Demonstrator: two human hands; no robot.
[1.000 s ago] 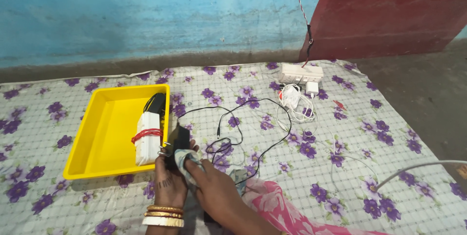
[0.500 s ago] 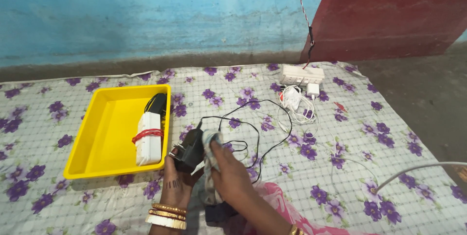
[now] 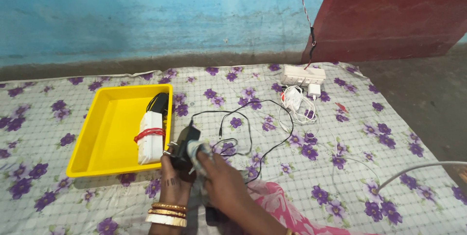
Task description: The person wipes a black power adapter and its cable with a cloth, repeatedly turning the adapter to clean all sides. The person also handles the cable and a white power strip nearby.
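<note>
Black power adapter (image 3: 184, 146) w/ metal plug prongs sticking out on its left side is being held up off the floral sheet, tilted, prongs pointing toward the yellow tray's near-right corner, just beside it. Its thin black cable (image 3: 265, 133) is trailing right, looping loosely over the sheet. A pale grey-white cloth (image 3: 198, 150) is pressing against the adapter's right face, bunched up, partly covering it. Adapter body is looking matte, blocky, approx. rectangular; the far end is hidden by the cloth.

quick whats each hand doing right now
Left hand: closed around the black adapter.
Right hand: closed on a pale cloth, pressed against the adapter.
</note>
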